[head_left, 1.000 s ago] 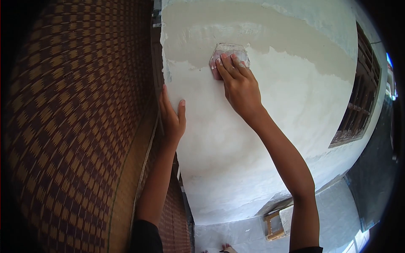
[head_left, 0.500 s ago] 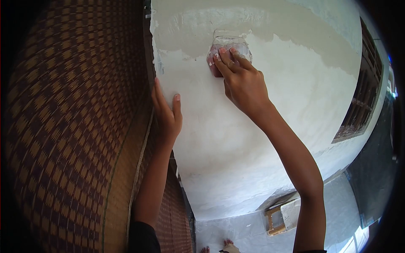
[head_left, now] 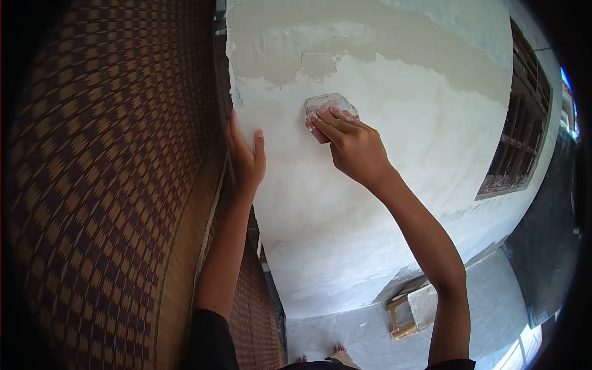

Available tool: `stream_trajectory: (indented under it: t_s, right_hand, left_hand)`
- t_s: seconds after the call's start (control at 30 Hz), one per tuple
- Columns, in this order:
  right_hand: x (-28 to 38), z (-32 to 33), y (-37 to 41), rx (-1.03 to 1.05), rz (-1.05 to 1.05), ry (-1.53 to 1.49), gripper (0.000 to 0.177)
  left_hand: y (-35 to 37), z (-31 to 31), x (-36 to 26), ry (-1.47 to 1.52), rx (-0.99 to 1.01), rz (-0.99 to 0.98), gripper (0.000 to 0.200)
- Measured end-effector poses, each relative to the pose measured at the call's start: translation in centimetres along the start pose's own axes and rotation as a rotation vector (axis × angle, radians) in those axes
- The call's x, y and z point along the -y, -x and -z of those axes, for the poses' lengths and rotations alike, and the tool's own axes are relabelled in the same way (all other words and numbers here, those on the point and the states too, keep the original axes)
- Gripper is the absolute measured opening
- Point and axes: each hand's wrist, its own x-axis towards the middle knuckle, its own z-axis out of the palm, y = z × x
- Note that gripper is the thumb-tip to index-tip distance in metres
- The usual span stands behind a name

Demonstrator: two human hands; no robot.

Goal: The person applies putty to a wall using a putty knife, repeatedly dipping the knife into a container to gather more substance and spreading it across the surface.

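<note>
A putty spreader (head_left: 317,126), reddish and smeared with pale filler, lies flat against the wall (head_left: 345,209). My right hand (head_left: 357,145) is closed on it, fingers pressed over its face and the thumb side mostly hidden. The wall carries white filler, with a greyer bare band (head_left: 364,34) across the top. My left hand (head_left: 246,153) rests at the wall's left edge, its fingers stretched out and thumb apart, holding nothing.
A woven brown-and-tan mat (head_left: 117,154) hangs close on the left. A window with dark bars (head_left: 521,126) is set in the wall at right. Below, a small wooden stool (head_left: 404,317) with a pale board (head_left: 422,306) stands on the grey floor (head_left: 345,330), near my bare feet.
My right hand has drawn the spreader down the wall, exposing a grey rectangular mark with a thin outline where it was. My left hand stays at the edge; the view has shifted slightly.
</note>
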Motion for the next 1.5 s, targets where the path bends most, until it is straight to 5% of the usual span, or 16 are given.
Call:
stream_trajectory:
  t_s: [0.2, 0.3, 0.4, 0.43, 0.47, 0.53, 0.77, 1.03, 1.23, 1.5]
  right_hand:
    - [-1.3, 3.4, -2.4, -0.180, -0.153, -0.304, 0.028]
    - [-2.2, 4.3, -3.8, -0.233, -0.533, -0.627, 0.035]
    - [-3.3, 3.6, -5.0, -0.319, -0.576, -0.778, 0.039]
    - [-4.0, 2.8, -5.7, -0.404, -0.359, -0.573, 0.041]
    - [-4.5, 2.2, -5.6, -0.406, -0.356, -0.575, 0.041]
    - [-4.6, 1.4, -5.7, -0.330, -0.485, -0.789, 0.042]
    - [-3.8, 1.6, -6.5, -0.224, -0.589, -0.843, 0.052]
    - [-5.3, 0.5, -7.6, -0.257, -0.470, -0.655, 0.050]
    - [-7.2, 0.8, -7.4, -0.335, -0.570, -0.580, 0.048]
    - [-6.6, 2.5, -5.8, -0.504, -0.683, -0.814, 0.046]
  left_hand:
    - [0.1, -1.2, -0.6, -0.127, -0.061, 0.030, 0.070]
    - [0.3, -1.3, -0.5, -0.153, -0.056, 0.043, 0.070]
    - [0.4, -1.1, -0.1, -0.208, -0.062, -0.013, 0.069]
    - [0.4, -1.0, -0.1, -0.209, -0.064, -0.012, 0.069]
    - [0.4, -1.1, -0.1, -0.202, -0.061, -0.012, 0.069]
    - [0.4, -1.0, 0.0, -0.198, -0.056, -0.010, 0.069]
    - [0.4, -0.9, -0.1, -0.212, -0.050, -0.026, 0.069]
    - [0.5, -0.9, -0.1, -0.224, -0.022, -0.030, 0.067]
    - [0.5, -1.1, 0.2, -0.209, -0.037, 0.010, 0.069]
    - [0.3, -1.1, -0.3, -0.271, -0.051, -0.033, 0.069]
